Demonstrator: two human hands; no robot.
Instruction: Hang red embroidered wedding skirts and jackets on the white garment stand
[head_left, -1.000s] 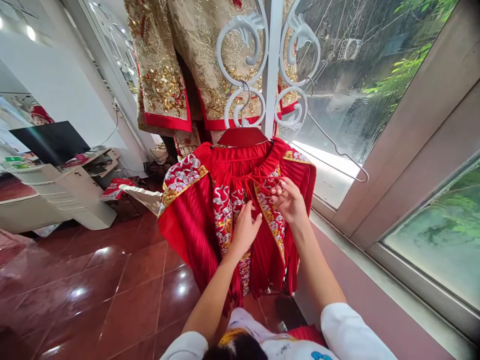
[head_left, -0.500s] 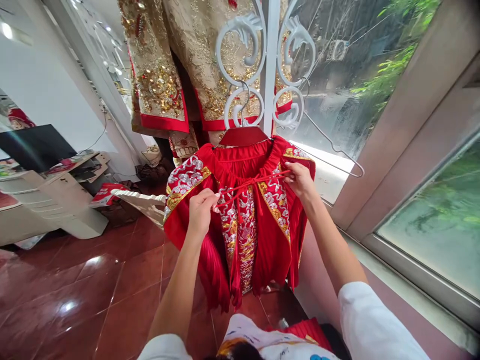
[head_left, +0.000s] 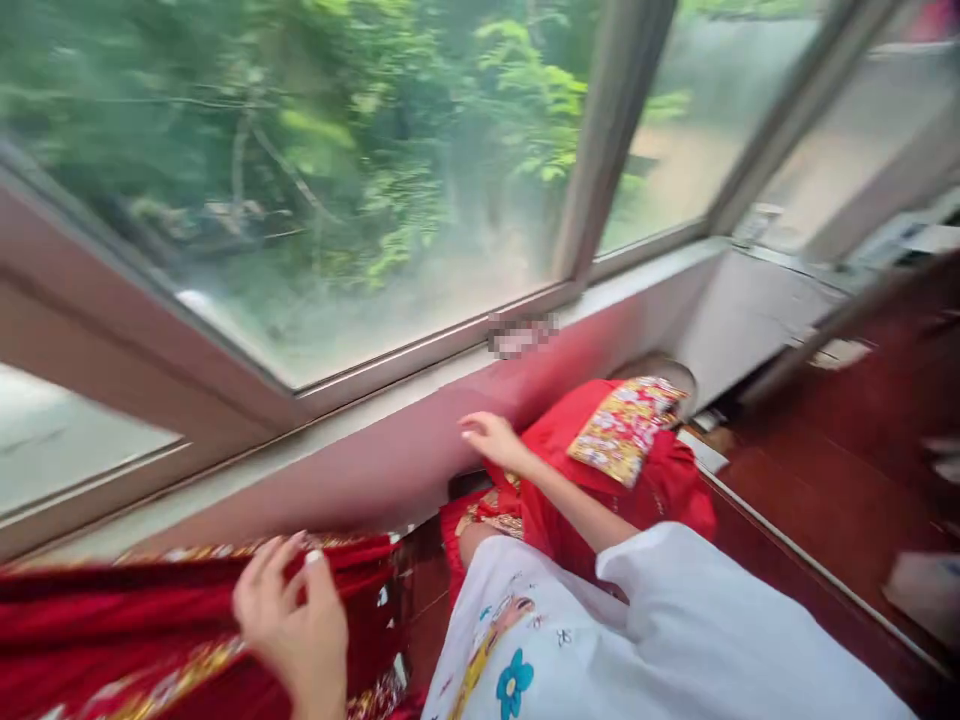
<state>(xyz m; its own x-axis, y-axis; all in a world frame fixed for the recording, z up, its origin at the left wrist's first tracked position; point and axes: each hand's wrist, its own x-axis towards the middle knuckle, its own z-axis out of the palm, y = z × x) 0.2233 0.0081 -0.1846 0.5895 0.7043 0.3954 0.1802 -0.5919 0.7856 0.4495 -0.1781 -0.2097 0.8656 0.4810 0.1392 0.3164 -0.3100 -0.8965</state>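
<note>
The red pleated skirt (head_left: 112, 610), with gold and silver embroidery, spreads across the lower left. My left hand (head_left: 292, 610) is in front of it, fingers loosely curved and apart, gripping nothing; whether it brushes the cloth I cannot tell. Farther right, my right hand (head_left: 495, 440) reaches toward the low pink wall, empty and with its fingers loosely extended. Beside that hand lies a heap of red cloth (head_left: 547, 420) topped by a gold, silver and red embroidered panel (head_left: 630, 425). Motion blurs the picture.
Large windows (head_left: 375, 200) with metal frames run above a narrow sill (head_left: 420, 380) and a pink wall (head_left: 360, 470). Dark red floor tiles (head_left: 817, 440) extend on the right. My white top (head_left: 675, 630) fills the lower middle.
My view has swung right, from the hanging skirt to the windows and the red heap. Both hands have let go of the skirt's red cords, and my right hand has moved toward the heap.
</note>
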